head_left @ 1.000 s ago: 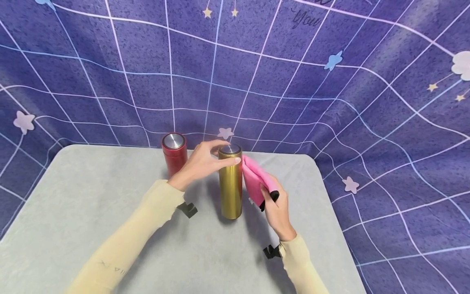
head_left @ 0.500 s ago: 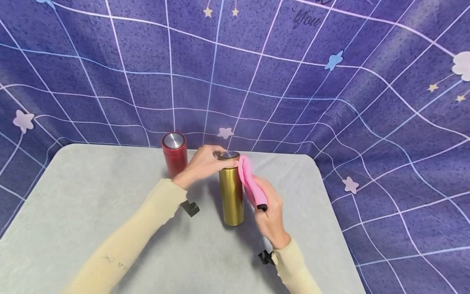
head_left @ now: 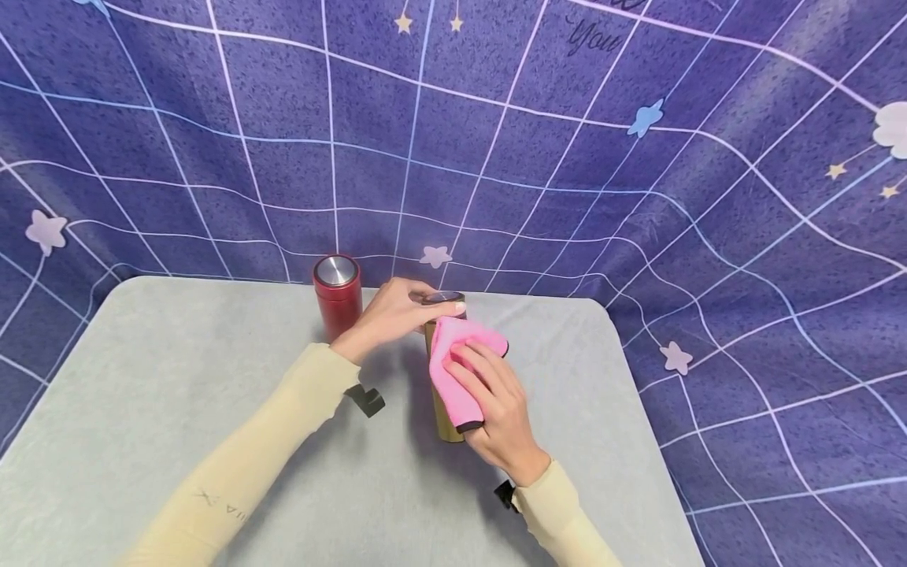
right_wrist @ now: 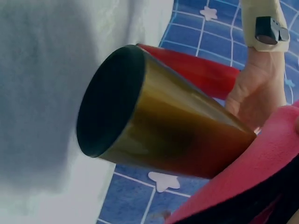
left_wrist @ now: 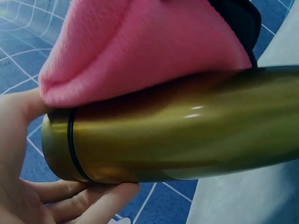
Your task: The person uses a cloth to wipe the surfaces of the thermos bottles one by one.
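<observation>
A gold thermos flask with a dark-rimmed steel lid is held at its top by my left hand, thumb on one side and fingers on the other. In the right wrist view its dark base is exposed, raised off the table. My right hand holds a folded pink cloth with black edging against the flask's front, hiding much of its body in the head view. The left wrist view shows the cloth lying along the gold side, reaching to the lid seam near my left thumb.
A red thermos flask with a steel lid stands upright behind my left wrist. The pale grey table backs onto a purple-blue curtain with grid lines and stars. Black wrist cameras hang by both sleeves.
My right hand has brought the pink cloth left, from the flask's right side across its front. The gold flask has shifted slightly down in the head view, still in my left hand.
</observation>
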Action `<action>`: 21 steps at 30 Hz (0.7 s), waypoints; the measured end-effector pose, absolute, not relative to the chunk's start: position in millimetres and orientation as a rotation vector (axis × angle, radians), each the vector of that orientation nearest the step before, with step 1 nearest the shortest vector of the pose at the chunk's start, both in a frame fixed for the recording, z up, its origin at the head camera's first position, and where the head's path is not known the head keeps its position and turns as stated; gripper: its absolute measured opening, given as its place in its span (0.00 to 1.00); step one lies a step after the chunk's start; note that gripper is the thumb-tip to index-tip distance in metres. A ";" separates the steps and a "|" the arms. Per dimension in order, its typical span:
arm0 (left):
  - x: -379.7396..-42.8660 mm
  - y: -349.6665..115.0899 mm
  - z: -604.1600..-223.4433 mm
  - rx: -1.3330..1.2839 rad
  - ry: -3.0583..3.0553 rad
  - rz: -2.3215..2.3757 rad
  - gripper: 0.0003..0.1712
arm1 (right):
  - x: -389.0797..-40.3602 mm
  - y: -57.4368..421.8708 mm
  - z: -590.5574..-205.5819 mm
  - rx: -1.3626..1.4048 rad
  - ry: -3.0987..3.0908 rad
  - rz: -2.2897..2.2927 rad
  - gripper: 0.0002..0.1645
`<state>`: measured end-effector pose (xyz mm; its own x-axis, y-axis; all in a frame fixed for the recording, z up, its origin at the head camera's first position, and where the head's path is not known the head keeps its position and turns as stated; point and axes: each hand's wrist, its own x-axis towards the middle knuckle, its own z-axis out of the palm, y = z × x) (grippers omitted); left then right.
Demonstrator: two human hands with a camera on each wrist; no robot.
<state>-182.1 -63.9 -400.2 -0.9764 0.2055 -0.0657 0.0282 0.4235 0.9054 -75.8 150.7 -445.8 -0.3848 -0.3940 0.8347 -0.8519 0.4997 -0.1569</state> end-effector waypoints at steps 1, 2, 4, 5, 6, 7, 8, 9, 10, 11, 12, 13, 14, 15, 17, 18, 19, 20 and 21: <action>-182.1 -63.8 -399.7 0.202 2.491 1.601 0.39 | -76.7 150.3 -445.4 1.037 -1.982 0.735 0.21; -182.1 -63.5 -399.5 0.197 2.486 1.604 0.40 | -77.8 149.5 -444.8 1.055 -1.992 0.704 0.21; -181.9 -63.5 -398.7 0.183 2.493 1.599 0.42 | -79.8 148.0 -443.3 1.090 -2.018 0.629 0.23; -181.9 -63.5 -398.5 0.179 2.500 1.591 0.42 | -81.1 147.2 -442.4 1.107 -2.028 0.591 0.25; -182.0 -63.5 -398.5 0.174 2.517 1.574 0.43 | -82.2 146.3 -440.9 1.125 -2.039 0.554 0.26; -181.9 -63.8 -398.4 0.165 2.536 1.558 0.43 | -83.4 145.1 -439.4 1.142 -2.053 0.513 0.28; -181.8 -64.2 -398.3 0.157 2.559 1.540 0.43 | -84.4 143.8 -437.7 1.161 -2.071 0.474 0.29; -181.7 -64.6 -398.3 0.151 2.574 1.527 0.43 | -85.2 142.6 -435.7 1.177 -2.085 0.430 0.30; -181.6 -64.7 -398.2 0.142 2.590 1.515 0.43 | -86.1 141.2 -433.4 1.197 -2.103 0.382 0.30; -181.6 -64.7 -398.1 0.135 2.602 1.505 0.43 | -86.7 139.8 -430.8 1.218 -2.125 0.329 0.30; -181.4 -64.7 -397.9 0.125 2.614 1.498 0.43 | -87.2 138.1 -428.0 1.241 -2.145 0.268 0.30; -181.3 -64.6 -397.6 0.117 2.623 1.491 0.43 | -87.8 136.4 -425.2 1.263 -2.167 0.200 0.31; -181.3 -64.5 -397.4 0.111 2.632 1.483 0.43 | -88.4 134.5 -422.3 1.283 -2.186 0.131 0.32; -181.2 -64.3 -397.2 0.104 2.640 1.477 0.43 | -88.9 132.5 -419.3 1.303 -2.200 0.063 0.33; -181.0 -64.2 -396.9 0.096 2.649 1.471 0.43 | -89.8 128.0 -414.0 1.338 -2.224 -0.053 0.34; -180.9 -64.2 -396.7 0.094 2.655 1.468 0.43 | -90.5 125.4 -411.5 1.350 -2.228 -0.098 0.33; -180.9 -64.4 -396.7 0.092 2.664 1.462 0.43 | -91.1 122.7 -409.1 1.361 -2.232 -0.136 0.31; -180.8 -64.5 -396.7 0.092 2.672 1.459 0.42 | -91.6 119.9 -406.8 1.374 -2.234 -0.169 0.30; -180.7 -64.7 -396.7 0.089 2.681 1.455 0.42 | -92.2 116.8 -404.7 1.386 -2.235 -0.195 0.28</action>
